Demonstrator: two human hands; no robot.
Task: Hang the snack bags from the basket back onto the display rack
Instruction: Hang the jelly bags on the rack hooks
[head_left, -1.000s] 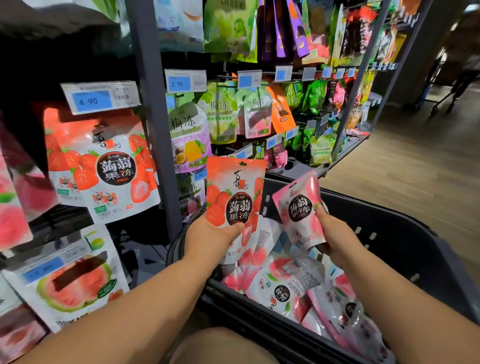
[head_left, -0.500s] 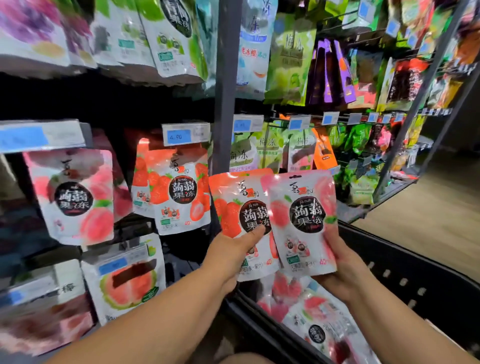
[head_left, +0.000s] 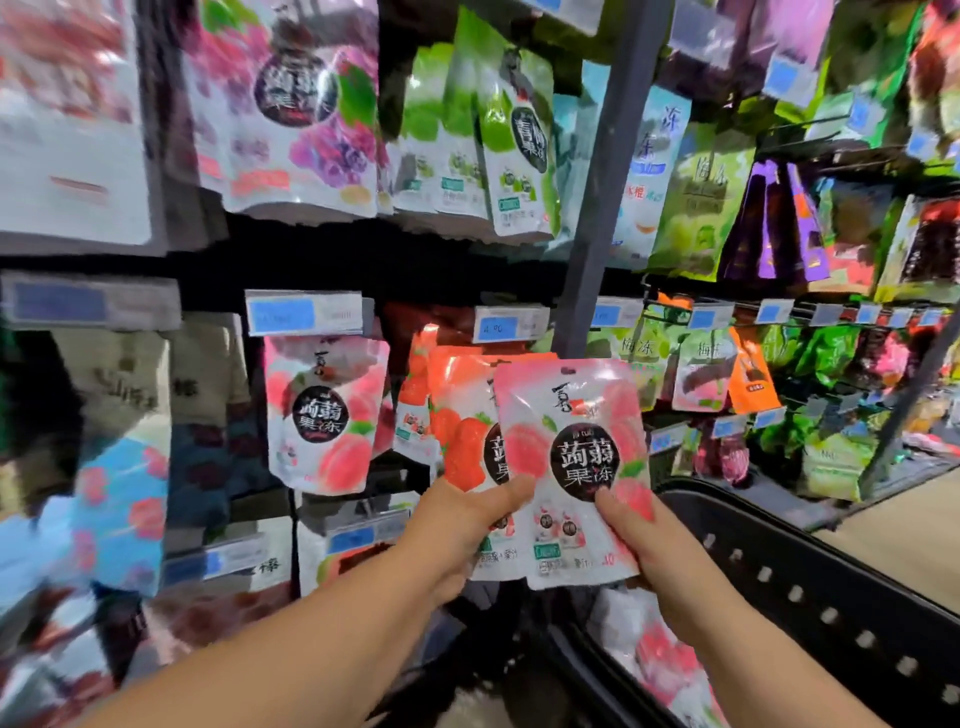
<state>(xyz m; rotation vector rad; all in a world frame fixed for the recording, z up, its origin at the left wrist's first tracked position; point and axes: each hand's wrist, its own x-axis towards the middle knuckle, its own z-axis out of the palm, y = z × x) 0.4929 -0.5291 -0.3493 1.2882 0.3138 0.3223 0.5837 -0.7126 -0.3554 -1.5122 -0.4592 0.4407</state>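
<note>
Peach bag (head_left: 571, 457) in right hand (head_left: 660, 545), strawberry bag (head_left: 460, 441) in left hand (head_left: 452, 530) (both grips closed)

A shop aisle: display rack (head_left: 597, 208) of hanging snack bags (head_left: 322, 410), blue price tags (head_left: 304, 313), black basket (head_left: 810, 587) lower right.

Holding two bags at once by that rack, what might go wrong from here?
The peach bag in the right hand partly covers the strawberry bag in the left hand, so either could go on the wrong hook. Both are gripped low only, so one might slip while being hooked.
</note>
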